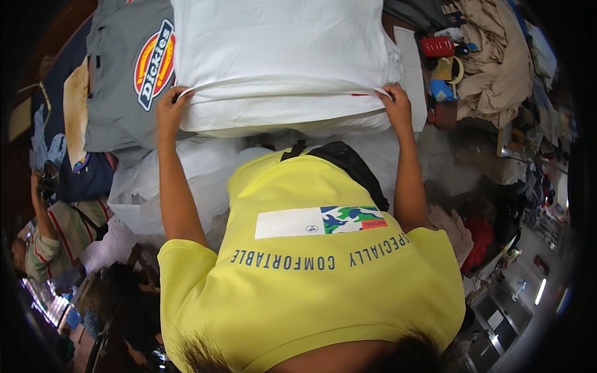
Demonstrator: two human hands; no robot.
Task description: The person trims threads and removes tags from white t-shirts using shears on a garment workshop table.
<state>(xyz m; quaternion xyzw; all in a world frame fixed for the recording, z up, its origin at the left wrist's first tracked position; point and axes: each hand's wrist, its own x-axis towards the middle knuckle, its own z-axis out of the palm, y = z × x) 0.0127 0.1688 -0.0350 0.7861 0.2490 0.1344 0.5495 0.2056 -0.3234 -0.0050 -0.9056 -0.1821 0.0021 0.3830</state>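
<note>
A white T-shirt (280, 46) lies spread on a stack of white cloth (280, 115), its near edge running straight between my two hands. My left hand (171, 107) pinches the left end of that edge, and my right hand (397, 104) pinches the right end. Both arms reach forward, and the edge looks pulled taut and slightly raised. Under it, near my right hand, shows a small red patch. To the left lies a grey T-shirt (118, 87) with a large red, yellow and blue printed emblem, close beside my left hand.
Beige cloth (494, 62) is heaped at the far right, beside a red box (437, 46) and a roll of tape (457, 69). White plastic sheeting (149, 186) hangs below the table's near side. Another person in a striped shirt (62, 239) is at the left.
</note>
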